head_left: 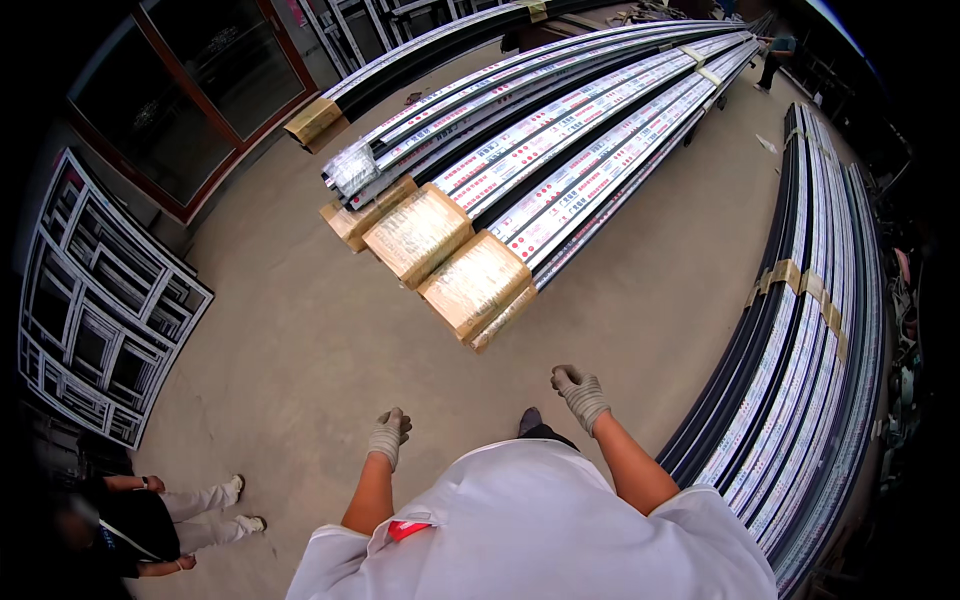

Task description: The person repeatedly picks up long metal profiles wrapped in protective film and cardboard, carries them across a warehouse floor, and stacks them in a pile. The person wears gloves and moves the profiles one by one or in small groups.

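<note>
My left hand [389, 438], in a pale knitted glove, hangs over the floor with its fingers curled in. Nothing shows in it. Ahead and to the right, my right hand [581, 394] wears the same kind of glove, its fingers closed in a loose fist with nothing visible in it. Neither hand touches anything. Nearest ahead lies a long stack of wrapped metal profiles [560, 150], printed film along their lengths. Brown paper wraps [475, 285] cover the near ends of several bundles, and clear plastic film [352, 170] covers another end.
Another long bundle of profiles [790, 370] runs along the right side, bound with tan tape [785, 275]. Window frames [105, 300] lean at the left, near a brown-framed glass door [210, 70]. One person [150, 530] stands at lower left, another [775, 55] far right.
</note>
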The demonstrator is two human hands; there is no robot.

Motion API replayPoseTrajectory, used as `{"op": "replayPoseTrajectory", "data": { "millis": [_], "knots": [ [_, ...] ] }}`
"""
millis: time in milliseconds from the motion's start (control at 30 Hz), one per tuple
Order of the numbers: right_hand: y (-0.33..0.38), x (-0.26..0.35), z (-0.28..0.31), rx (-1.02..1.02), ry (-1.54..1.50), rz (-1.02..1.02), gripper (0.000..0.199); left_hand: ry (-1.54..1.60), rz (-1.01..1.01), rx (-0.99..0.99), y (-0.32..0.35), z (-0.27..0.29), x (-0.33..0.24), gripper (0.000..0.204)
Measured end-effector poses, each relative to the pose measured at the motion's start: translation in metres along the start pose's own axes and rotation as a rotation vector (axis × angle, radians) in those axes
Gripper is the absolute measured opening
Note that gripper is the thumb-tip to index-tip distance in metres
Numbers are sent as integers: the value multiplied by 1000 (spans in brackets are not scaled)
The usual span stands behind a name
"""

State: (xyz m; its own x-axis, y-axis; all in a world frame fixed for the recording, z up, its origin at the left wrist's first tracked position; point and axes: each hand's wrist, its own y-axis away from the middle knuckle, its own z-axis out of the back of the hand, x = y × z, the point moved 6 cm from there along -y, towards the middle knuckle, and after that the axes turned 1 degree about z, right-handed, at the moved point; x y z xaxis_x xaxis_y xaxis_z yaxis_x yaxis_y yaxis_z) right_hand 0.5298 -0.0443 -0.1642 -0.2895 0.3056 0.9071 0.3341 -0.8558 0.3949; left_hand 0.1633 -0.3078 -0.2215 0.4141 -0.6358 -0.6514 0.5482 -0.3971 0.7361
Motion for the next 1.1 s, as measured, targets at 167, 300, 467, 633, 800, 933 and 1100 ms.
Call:
{"op": "replayPoseTrajectory", "data": {
  "millis": [167,300,467,633,800,933,1100],
  "knots": [
    [-68,89,-34,75,3,179,28,100,-243,-138,-12,31,-115,49],
    [-88,173,-49,79,-73,174,30,68,-548,-201,-18,47,-263,49],
    [-133,232,-97,89,-78,200,33,-61,-860,-191,-61,74,-443,54],
    [-184,291,-159,23,-233,176,34,-157,-806,42,-140,47,-570,57],
    [-237,336,-222,1,-158,128,44,-333,-597,498,-194,-15,-609,69],
    [-269,353,-259,-60,-203,49,45,-494,-484,659,-227,-35,-605,74],
    [-293,353,-283,-117,-209,60,50,-518,-497,753,-225,-50,-618,74]
  ]
}}
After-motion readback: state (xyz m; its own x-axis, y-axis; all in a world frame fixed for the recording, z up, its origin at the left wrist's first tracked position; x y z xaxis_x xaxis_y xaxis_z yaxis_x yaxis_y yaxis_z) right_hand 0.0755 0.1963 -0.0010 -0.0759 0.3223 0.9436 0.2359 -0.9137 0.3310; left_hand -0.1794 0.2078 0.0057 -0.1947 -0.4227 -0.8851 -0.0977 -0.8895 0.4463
